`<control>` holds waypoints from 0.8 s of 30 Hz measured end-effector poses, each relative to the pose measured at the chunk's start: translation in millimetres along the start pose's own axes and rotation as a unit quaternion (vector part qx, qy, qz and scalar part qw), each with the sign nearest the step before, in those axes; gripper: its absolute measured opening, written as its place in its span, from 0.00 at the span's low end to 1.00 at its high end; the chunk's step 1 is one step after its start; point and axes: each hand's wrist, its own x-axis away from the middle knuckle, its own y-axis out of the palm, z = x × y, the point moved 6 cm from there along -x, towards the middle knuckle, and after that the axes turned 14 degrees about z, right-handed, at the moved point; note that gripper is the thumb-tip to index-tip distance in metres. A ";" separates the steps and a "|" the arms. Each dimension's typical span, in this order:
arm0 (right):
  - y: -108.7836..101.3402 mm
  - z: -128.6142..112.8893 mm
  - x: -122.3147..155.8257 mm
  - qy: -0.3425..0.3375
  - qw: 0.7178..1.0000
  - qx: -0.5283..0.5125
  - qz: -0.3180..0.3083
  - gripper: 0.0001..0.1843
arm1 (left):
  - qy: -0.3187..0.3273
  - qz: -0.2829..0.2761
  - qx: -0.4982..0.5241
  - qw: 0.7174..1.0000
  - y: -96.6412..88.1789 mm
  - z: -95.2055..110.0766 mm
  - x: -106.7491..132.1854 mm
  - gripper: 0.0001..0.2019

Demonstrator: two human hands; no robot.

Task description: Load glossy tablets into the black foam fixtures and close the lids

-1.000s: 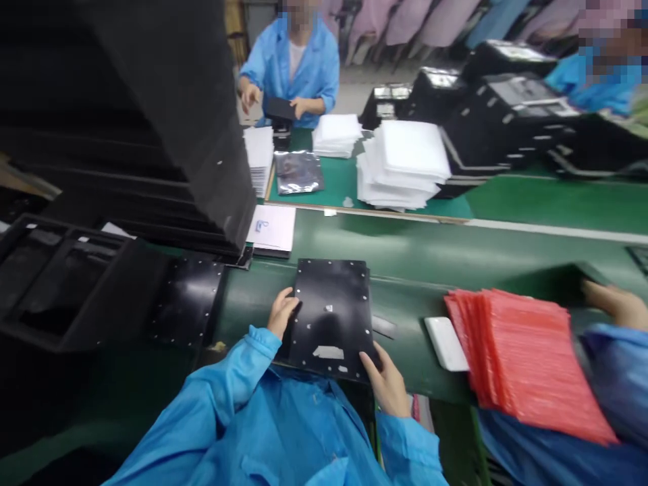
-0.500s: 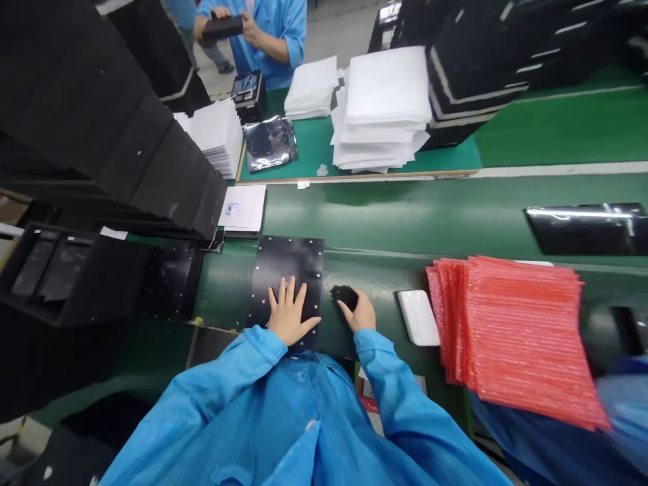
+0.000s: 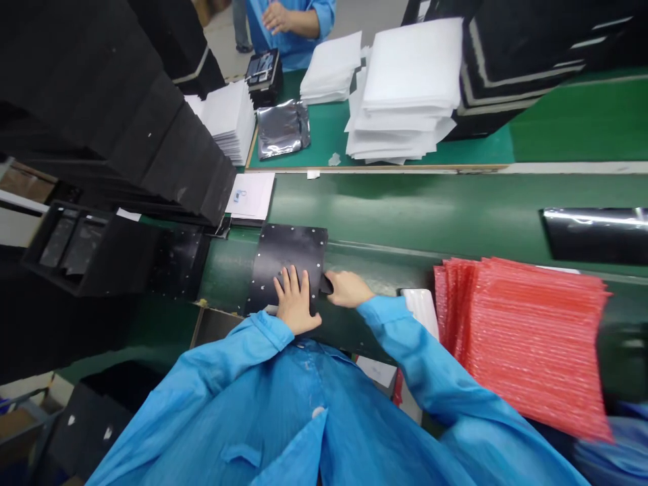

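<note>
A thin black panel [image 3: 291,246] with small white dots along its edges lies on the green work surface in front of me. My left hand [image 3: 296,304] rests flat on its lower right part, fingers spread. Just past the panel's right edge, my right hand [image 3: 350,289] is closed on a small dark piece [image 3: 327,286]. That piece meets or nearly meets the panel's edge; my fingers cover most of it, so its kind is unclear. A white rounded block [image 3: 421,307] lies beyond my right wrist, partly behind my sleeve.
Red bubble-wrap bags [image 3: 531,337] are piled at right. Tall black boxes [image 3: 126,128] stand on the left. A raised green shelf at the back bears white sheets [image 3: 405,74] and a shiny dark bag [image 3: 283,129]. A co-worker in blue [image 3: 291,34] stands across.
My right hand has moved left and slightly up with the dark piece, to the panel's right edge. My left hand stays flat on the panel. The co-worker's dark box is out of view.
</note>
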 end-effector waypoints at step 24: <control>41.5 -53.2 52.9 0.157 0.888 -0.382 0.204 0.36 | -0.277 0.116 0.535 0.789 16.1 -185.2 -30.6 0.30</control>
